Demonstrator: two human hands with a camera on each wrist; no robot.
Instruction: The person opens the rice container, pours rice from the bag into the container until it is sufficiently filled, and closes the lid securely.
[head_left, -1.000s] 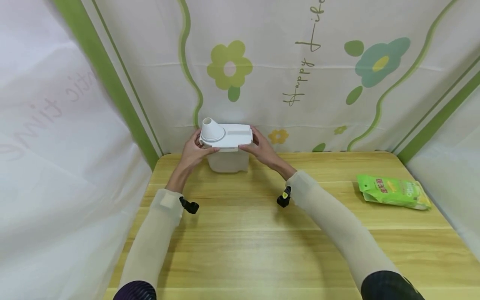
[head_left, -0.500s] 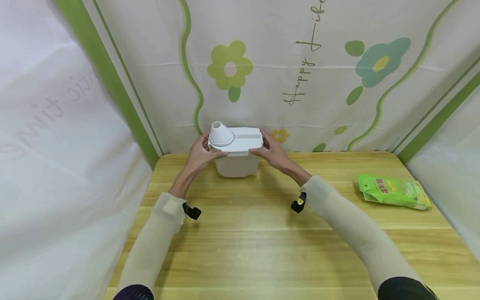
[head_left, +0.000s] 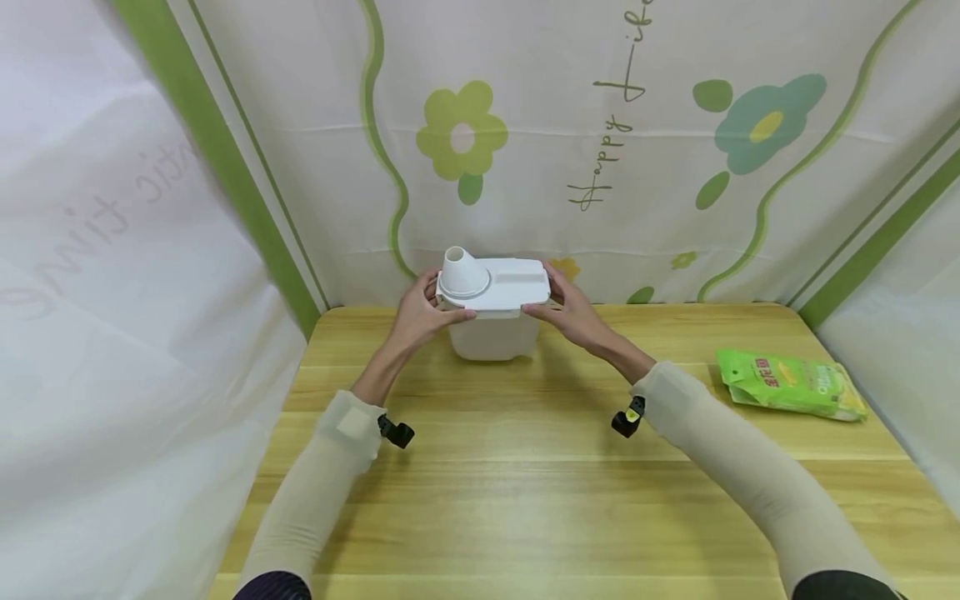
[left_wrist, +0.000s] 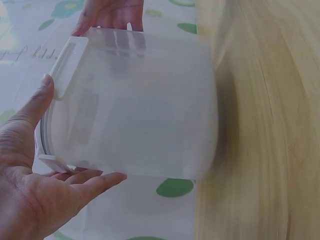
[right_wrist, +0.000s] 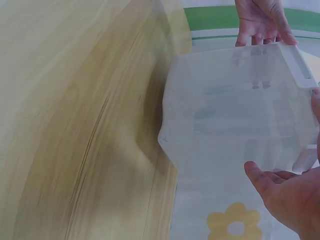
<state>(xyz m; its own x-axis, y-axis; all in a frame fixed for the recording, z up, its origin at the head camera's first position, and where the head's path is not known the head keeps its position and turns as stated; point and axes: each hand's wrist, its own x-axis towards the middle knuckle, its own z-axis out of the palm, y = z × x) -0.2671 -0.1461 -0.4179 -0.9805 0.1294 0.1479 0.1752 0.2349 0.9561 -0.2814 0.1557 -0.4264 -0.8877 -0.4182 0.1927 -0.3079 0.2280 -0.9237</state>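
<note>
A translucent plastic storage container (head_left: 493,342) with a white lid (head_left: 517,289) is upright at the back of the table. From the lid's left part rises a white cone-shaped spout (head_left: 459,275). My left hand (head_left: 417,318) grips the container's left end, thumb along the front of the lid's rim and fingers round the side. My right hand (head_left: 576,318) holds the opposite end the same way. In the left wrist view the container's clear wall (left_wrist: 135,107) looks empty. White side clips (right_wrist: 300,67) show near the lid. Whether its base touches the table I cannot tell.
A green packet (head_left: 791,385) lies at the right side of the wooden table (head_left: 510,483). A white curtain (head_left: 540,167) printed with flowers hangs right behind the table's back edge, and more sheeting (head_left: 150,333) closes off the left.
Both hands have carried the container to the right and slightly nearer to me, keeping their grip on its ends. The green packet stays where it was.
</note>
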